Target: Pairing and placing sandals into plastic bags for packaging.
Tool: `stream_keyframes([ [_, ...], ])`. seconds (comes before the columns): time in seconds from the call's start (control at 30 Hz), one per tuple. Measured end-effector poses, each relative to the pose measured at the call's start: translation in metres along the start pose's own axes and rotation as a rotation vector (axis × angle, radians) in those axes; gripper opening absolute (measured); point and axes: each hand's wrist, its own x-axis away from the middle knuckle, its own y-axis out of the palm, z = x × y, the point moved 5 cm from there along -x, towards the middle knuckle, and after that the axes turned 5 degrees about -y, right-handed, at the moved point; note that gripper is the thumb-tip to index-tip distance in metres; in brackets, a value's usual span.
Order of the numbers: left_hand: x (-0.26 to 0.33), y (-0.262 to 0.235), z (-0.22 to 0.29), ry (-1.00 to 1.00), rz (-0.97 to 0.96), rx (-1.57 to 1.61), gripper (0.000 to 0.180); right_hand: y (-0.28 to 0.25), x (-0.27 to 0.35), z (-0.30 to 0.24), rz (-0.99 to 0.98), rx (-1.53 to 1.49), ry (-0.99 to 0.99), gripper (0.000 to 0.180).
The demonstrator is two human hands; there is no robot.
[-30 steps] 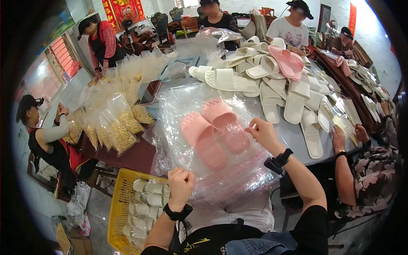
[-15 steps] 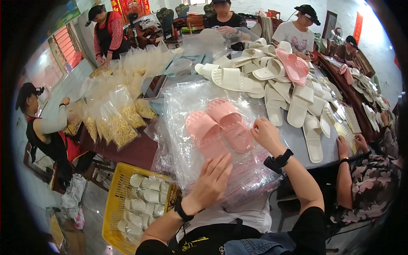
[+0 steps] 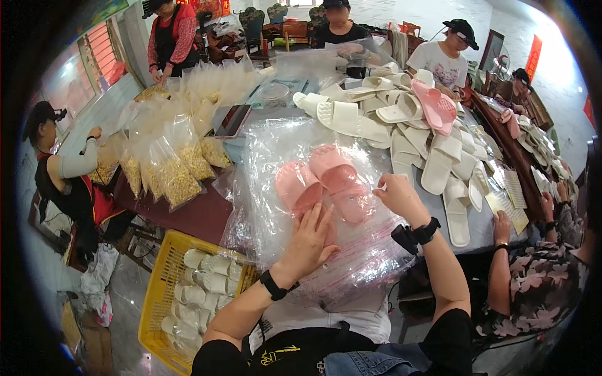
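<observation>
Lots of people sit around a long grey table (image 3: 483, 232) in a busy room. White slippers (image 3: 401, 119) lie in a big heap on the far part of it, with one pink slipper (image 3: 436, 106) on top. Small bags of yellow bits (image 3: 172, 172) stand at the left edge. A yellow crate (image 3: 157, 294) with white slippers in it sits on the floor.

Right in front of the person lies a stack of clear plastic bags (image 3: 276, 207). Two pink slippers (image 3: 320, 182) lie side by side on the stack. The left hand (image 3: 310, 241) lies flat on the plastic, just below the slippers, with its fingers spread out. The right hand (image 3: 398, 197) rests beside the right slipper, touching it. Its fingers are curled, and I cannot tell if they pinch anything. Both wrists wear black bands.
</observation>
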Motion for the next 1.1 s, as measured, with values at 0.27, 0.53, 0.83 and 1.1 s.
stream_keyframes([
  [0.27, 0.003, -0.021, 0.008, 0.075, 0.312, 0.041, 0.099, -0.034, 0.021, -0.085, -0.029, -1.267, 0.359, 0.019],
  [0.53, 0.006, -0.076, -0.002, 0.081, 0.296, 0.632, 0.061, -0.013, 0.032, -0.082, 0.071, -1.699, 0.163, 0.035],
  [0.83, 0.075, -0.175, -0.087, -0.436, 0.548, 1.302, 0.026, 0.072, 0.011, -0.02, -0.071, -1.194, 0.023, 0.038],
  [1.1, 0.236, -0.253, -0.133, -0.693, 1.059, 1.19, 0.031, 0.1, 0.011, 0.018, -0.038, -1.105, 0.169, 0.034],
])
